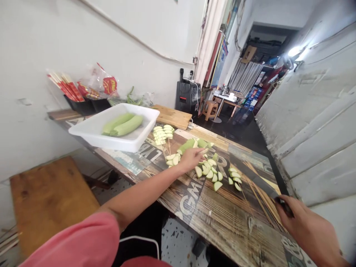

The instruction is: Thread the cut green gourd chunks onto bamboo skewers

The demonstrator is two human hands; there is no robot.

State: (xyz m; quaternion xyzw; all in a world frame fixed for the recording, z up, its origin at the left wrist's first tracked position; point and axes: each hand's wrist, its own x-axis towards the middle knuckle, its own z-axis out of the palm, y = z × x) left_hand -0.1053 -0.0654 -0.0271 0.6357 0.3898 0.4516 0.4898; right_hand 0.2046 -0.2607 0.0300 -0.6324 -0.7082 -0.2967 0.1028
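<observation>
- While the right hand (303,222) is wrapped closed round its handle, the knife (260,178) reaches out from that fist, its blade ahead and to the left
- The left hand (192,160) is low over the zucchini pieces, fingers stretched forward and rightward; how far they are bent, and whether they have hold of a piece, I cannot tell
- Cut chunks (186,146) lie just beyond the left hand; loose slices (213,171) spread to its right and nearer the person, some partly behind the fingers
- The knife's long axis runs slantwise from the right fist, tip away from the person and towards the slices, the blade above or on the skewers (261,202); contact is unclear
- Those bare skewers run roughly the same way as the blade, just left of the right fist
- Between the two hands lies one threaded skewer (235,175); more threaded slices (160,135) sit beyond the left hand, to its left
- Further left of that hand, a white tray (126,144) holds two whole zucchini (126,124), side by side
- Under both hands is a wood-patterned table (222,217) with printed letters; far beyond them stand a black speaker (185,97) and a small stool (210,110)
</observation>
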